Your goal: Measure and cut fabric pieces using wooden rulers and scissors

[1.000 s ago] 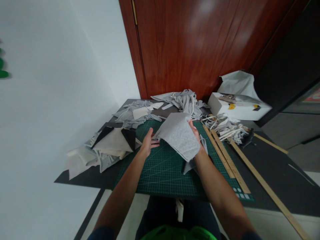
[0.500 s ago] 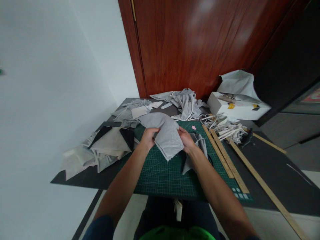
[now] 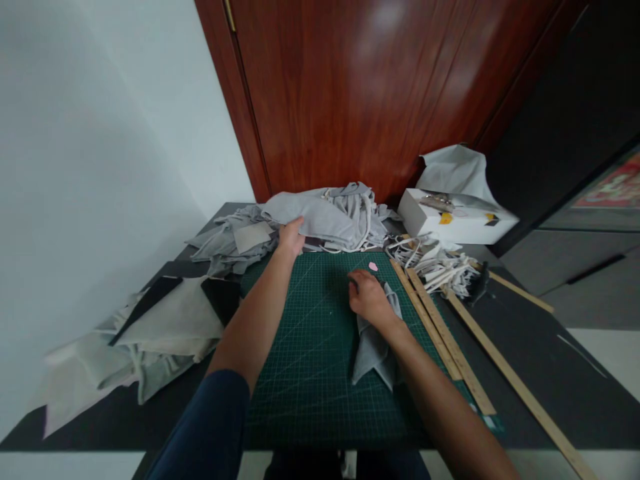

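**stitchnewb:** Going left to right across the counter (image 3: 540, 353), what's lying where?

**scrapbin_dan:** Far left, a heap of pale and black cloth pieces (image 3: 150, 333) is sitting off the green cutting mat (image 3: 310, 373). Behind the mat's far left corner, the left hand (image 3: 291, 237) is reaching out and resting on a large grey cloth (image 3: 320, 220) that's draped over the pile of grey scraps (image 3: 235, 240) by the door (image 3: 360, 93). Fingers are curled over the cloth's near edge; whether they're actually pinching it, I can't tell.

**stitchnewb:** And the other hand?

**scrapbin_dan:** The right hand (image 3: 367, 297) is lying palm down on the mat, fingers loosely together, pressing the top of a small grey cloth piece (image 3: 373, 350) that's trailing back under the wrist. Just past the fingertips a tiny pink thing (image 3: 373, 266) is sitting, maybe chalk. Then two wooden rulers (image 3: 440, 320) are running along the mat's right edge, a tangle of pale strips (image 3: 435, 263) beyond them, and a white box (image 3: 453, 223) at the back.

**stitchnewb:** How's that grey stuff going to handle?

**scrapbin_dan:** I'm guessing light, soft and floppy, like fleece or jersey. It'll sag and fold if lifted by one corner, so I'd be taking it along an edge with both hands.
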{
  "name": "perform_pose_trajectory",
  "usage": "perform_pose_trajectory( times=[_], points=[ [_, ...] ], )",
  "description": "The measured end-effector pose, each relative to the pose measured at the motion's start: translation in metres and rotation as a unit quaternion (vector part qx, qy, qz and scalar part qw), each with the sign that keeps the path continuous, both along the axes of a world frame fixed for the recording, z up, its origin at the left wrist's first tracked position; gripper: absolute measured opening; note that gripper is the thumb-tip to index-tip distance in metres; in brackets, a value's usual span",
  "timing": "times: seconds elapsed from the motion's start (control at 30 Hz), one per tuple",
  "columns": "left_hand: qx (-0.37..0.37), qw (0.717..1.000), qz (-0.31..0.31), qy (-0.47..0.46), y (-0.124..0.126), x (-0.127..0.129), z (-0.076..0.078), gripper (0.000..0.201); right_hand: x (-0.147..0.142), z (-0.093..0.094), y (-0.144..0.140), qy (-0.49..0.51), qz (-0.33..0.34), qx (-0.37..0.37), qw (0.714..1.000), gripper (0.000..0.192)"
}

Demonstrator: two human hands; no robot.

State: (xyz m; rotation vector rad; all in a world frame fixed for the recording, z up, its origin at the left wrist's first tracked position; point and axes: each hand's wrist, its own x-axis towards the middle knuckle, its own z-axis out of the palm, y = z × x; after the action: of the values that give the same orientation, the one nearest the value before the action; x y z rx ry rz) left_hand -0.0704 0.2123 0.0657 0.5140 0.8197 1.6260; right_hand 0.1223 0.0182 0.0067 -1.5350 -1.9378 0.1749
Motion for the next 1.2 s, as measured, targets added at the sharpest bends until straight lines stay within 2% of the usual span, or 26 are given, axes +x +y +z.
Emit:
perform_pose_trajectory(
  times=[0.07, 0.17, 0.3, 0.37, 0.47, 0.53, 0.6, 0.73, 0.8, 0.83, 0.9, 0.97, 1.0, 1.03, 1.1, 1.2],
  points=[
    [-0.047, 0.999, -0.02, 0.004, 0.011, 0.008, -0.012, 0.021, 0.007, -0.004, 0.002, -0.006, -0.006, -0.003, 1.0, 0.035],
    [-0.118, 0.99, -0.048, 0.051, 0.011, 0.016, -0.035, 0.016, 0.018, -0.007, 0.003, -0.024, -0.025, -0.005, 0.999, 0.034],
    [-0.099, 0.986, -0.04, 0.125, -0.007, 0.017, -0.056, 0.021, 0.035, -0.002, -0.005, -0.074, -0.076, -0.009, 0.994, 0.033],
    [-0.075, 0.983, -0.041, 0.163, -0.019, 0.016, -0.058, 0.024, 0.043, 0.002, -0.012, -0.107, -0.123, -0.039, 0.986, 0.039],
    [-0.054, 0.963, -0.046, 0.259, -0.043, 0.014, -0.055, 0.025, 0.052, 0.007, -0.023, -0.144, -0.175, -0.128, 0.965, 0.054],
    [-0.052, 0.942, -0.058, 0.327, -0.066, 0.014, -0.053, 0.021, 0.055, 0.008, -0.026, -0.152, -0.175, -0.179, 0.956, 0.056],
    [-0.047, 0.924, -0.096, 0.368, -0.095, 0.016, -0.052, 0.02, 0.055, 0.008, -0.026, -0.137, -0.163, -0.201, 0.956, 0.052],
    [0.005, 0.892, -0.277, 0.358, -0.162, 0.022, -0.057, 0.022, 0.045, 0.013, -0.018, 0.0, -0.155, -0.17, 0.973, 0.038],
    [0.031, 0.885, -0.329, 0.328, -0.188, 0.024, -0.059, 0.03, 0.033, 0.018, -0.013, 0.132, -0.118, -0.159, 0.971, 0.032],
    [0.043, 0.886, -0.352, 0.3, -0.198, 0.025, -0.06, 0.038, 0.026, 0.021, -0.011, 0.216, -0.084, -0.166, 0.959, 0.032],
    [0.054, 0.891, -0.367, 0.263, -0.208, 0.024, -0.059, 0.049, 0.011, 0.024, -0.007, 0.39, 0.002, -0.192, 0.9, 0.038],
    [0.038, 0.903, -0.341, 0.257, -0.21, 0.021, -0.059, 0.048, 0.0, 0.024, -0.003, 0.52, 0.073, -0.209, 0.825, 0.046],
    [0.019, 0.914, -0.315, 0.255, -0.208, 0.019, -0.06, 0.044, -0.004, 0.023, -0.002, 0.556, 0.09, -0.208, 0.8, 0.05],
    [-0.006, 0.927, -0.283, 0.245, -0.206, 0.017, -0.061, 0.04, -0.005, 0.02, -0.001, 0.573, 0.094, -0.199, 0.789, 0.052],
    [-0.061, 0.951, -0.225, 0.202, -0.199, 0.011, -0.063, 0.035, -0.005, 0.014, -0.002, 0.561, 0.076, -0.171, 0.806, 0.05],
    [-0.117, 0.97, -0.168, 0.129, -0.191, 0.003, -0.065, 0.038, -0.002, 0.005, -0.012, 0.434, 0.085, -0.137, 0.886, 0.04]
  ],
)
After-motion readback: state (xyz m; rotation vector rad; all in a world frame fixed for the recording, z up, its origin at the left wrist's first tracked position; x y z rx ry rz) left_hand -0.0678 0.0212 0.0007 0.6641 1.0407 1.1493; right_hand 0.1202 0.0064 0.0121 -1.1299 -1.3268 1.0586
